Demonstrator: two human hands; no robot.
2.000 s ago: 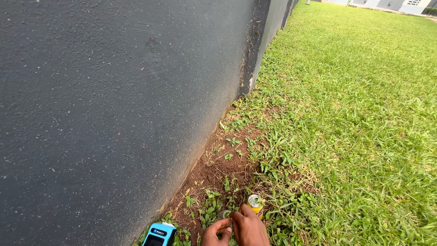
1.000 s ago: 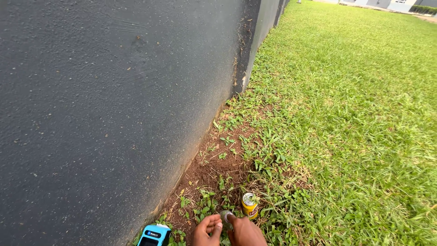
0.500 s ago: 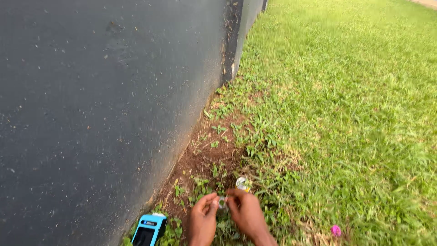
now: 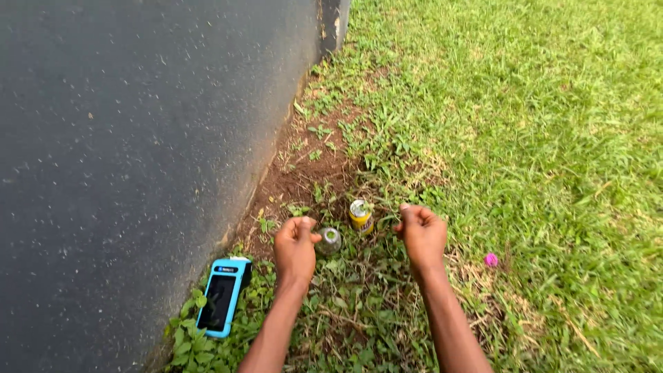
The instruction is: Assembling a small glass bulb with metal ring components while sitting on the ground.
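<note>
Your L hand [image 4: 295, 245] is resting low over the weeds, fingers curled in, thumb and fingertips pinching the edge of a small clear glass jar [image 4: 329, 239] that's sitting on the ground. Your R hand [image 4: 422, 233] is hovering apart from it, fingers closed into a loose fist, gripping nothing I can make out. Betw. the hands, just beside the jar, a small yellow can [image 4: 360, 214] is standing upright on bare soil. A blue-cased phone [image 4: 222, 295] is lying by the dark grey wall [image 4: 138, 152], left of your L forearm. A small pink object [image 4: 490, 260] is lying in the grass [image 4: 539, 124] right of your R hand; can't tell what it is
</note>
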